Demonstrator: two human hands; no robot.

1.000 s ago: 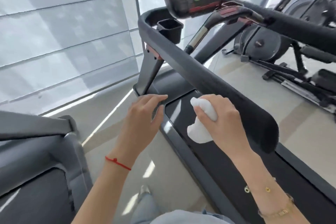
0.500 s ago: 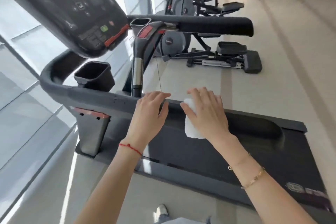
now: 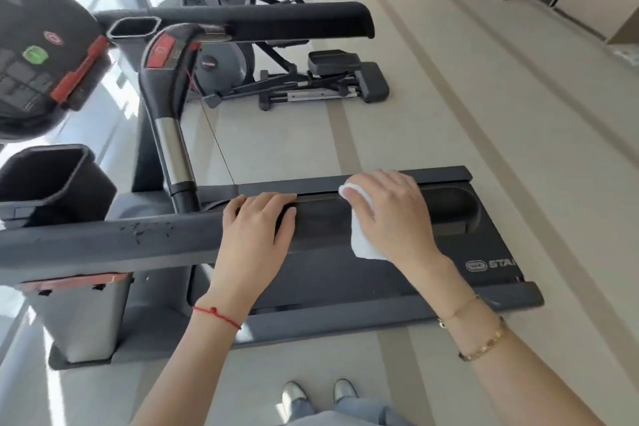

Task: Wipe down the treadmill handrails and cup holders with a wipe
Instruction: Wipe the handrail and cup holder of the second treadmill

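The person is standing beside the treadmill and leaning over its near handrail, which I am using as the landmark throughout. The left hand is lying on top of that rail, fingers curling over its far edge, palm down, gripping nothing but the rail itself. The right hand is sitting further along the same rail, toward its free end, pressing a white wipe against the padding; the fingers are closing around the bunched cloth, with a loose corner hanging below the rail. The hands are apart, with a bare stretch of rail between them. The wipe is looking soft, light and limp, so it should conform to the rounded rail best when wrapped around it and held by the bunched middle. The rail padding is looking firm yet scuffed, with small flakes showing toward the console end. The near cup holder is sitting just beyond the rail at that console end; a second cup holder and the far handrail are lying well beyond it, probably awaiting their turn.
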